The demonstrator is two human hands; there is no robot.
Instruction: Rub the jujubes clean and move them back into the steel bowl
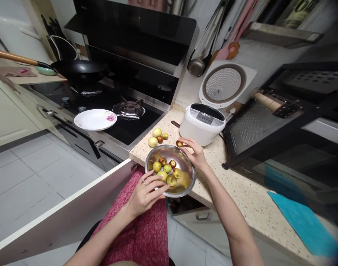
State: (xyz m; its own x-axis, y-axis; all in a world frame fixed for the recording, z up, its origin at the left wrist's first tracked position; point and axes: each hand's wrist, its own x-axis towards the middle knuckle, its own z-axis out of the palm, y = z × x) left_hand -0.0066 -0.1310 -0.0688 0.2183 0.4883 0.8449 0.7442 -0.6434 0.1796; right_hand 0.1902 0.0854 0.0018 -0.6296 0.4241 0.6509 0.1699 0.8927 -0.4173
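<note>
A stainless steel bowl (188, 173) sits at the counter's front edge with several green and brown jujubes (167, 168) in it. My left hand (148, 192), a ring on one finger, reaches over the bowl's near-left rim. Its fingers are stretched out and apart, the tips beside a yellow-green jujube (161, 175). Just beyond the far rim, my right hand (196, 152) pinches a dark red-brown jujube (179, 143) between its fingertips. Behind the bowl on the counter lies a small group of pale and brown jujubes (157, 132).
A white rice cooker (199, 129) stands behind my right hand, lid raised. On the left are a flowered plate (93, 120), a gas burner (129, 108) and a black wok (80, 70). An open cabinet door (74, 201) juts out at lower left. A blue cloth (302, 221) hangs at right.
</note>
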